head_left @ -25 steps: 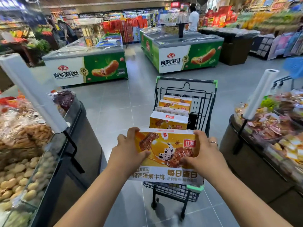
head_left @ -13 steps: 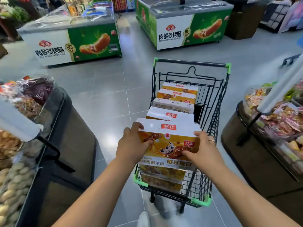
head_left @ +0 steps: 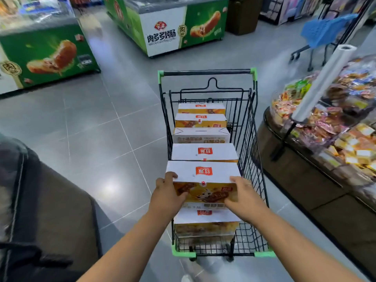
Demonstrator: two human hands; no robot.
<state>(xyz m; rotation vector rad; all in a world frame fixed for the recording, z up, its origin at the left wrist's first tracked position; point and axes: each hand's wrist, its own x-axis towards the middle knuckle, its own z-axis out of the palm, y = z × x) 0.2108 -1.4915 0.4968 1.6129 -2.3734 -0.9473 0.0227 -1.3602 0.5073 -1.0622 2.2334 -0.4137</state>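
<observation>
A black wire shopping cart (head_left: pixel 249 127) with green corners stands in the aisle in front of me. Several yellow and white snack boxes stand upright in a row inside it. Both hands hold the yellow snack box (head_left: pixel 203 180) near the cart's front end. My left hand (head_left: pixel 166 192) grips its left edge with fingers over the white top. On the opposite side my right hand (head_left: pixel 244 196), wearing a ring, grips the right edge. Another box (head_left: pixel 205 222) stands just in front of the held one, partly hidden by it.
A snack display counter (head_left: pixel 305 174) with a plastic bag roll (head_left: pixel 323 82) is close on the right. A dark counter (head_left: pixel 50 210) is on the left. Two green freezer chests (head_left: pixel 168 27) stand ahead. A blue cart (head_left: pixel 325 31) is far right. Grey tiled floor lies between.
Both hands have lowered the yellow box from in front of me down into the cart's row of boxes. The view has tilted down and moved closer.
</observation>
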